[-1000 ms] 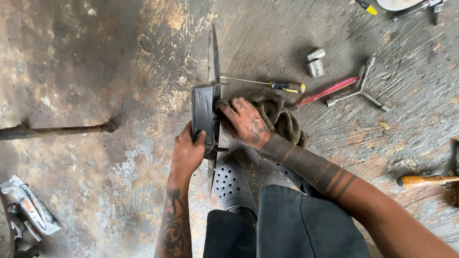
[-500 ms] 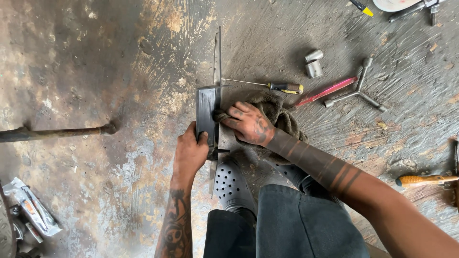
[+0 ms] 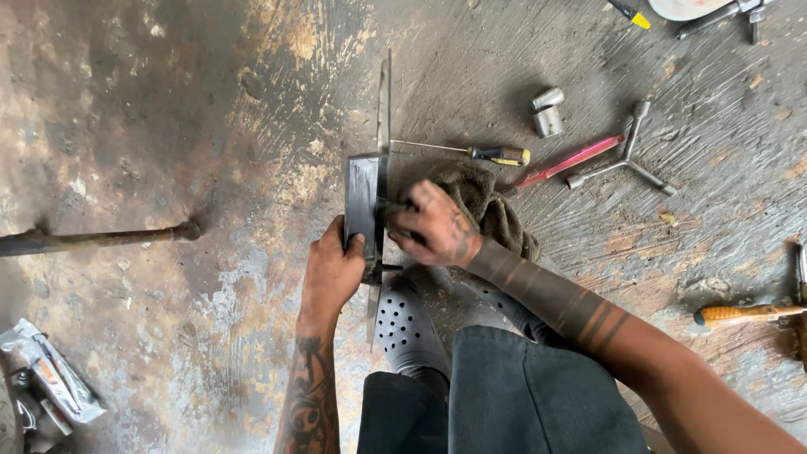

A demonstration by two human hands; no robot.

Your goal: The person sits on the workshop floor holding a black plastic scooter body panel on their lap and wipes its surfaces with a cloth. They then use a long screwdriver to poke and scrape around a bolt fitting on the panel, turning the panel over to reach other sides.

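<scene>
Since the earlier frame, right hand [image 3: 433,225] has shifted slightly left along the metal part [image 3: 366,202], fingers curled on a dark rag [image 3: 487,206]. Left hand [image 3: 332,271] grips the part's near end, fingers closed. Beyond lie a screwdriver [image 3: 496,154] and socket [image 3: 548,112].

The right hand [image 3: 433,225] slid down and left across the frame's centre, dragging the dark rag [image 3: 487,206] along the black metal part [image 3: 363,200]. The left hand [image 3: 332,271] shifted its grip lower on that part, thumb over its bottom edge, while the part tipped slightly more upright.
</scene>
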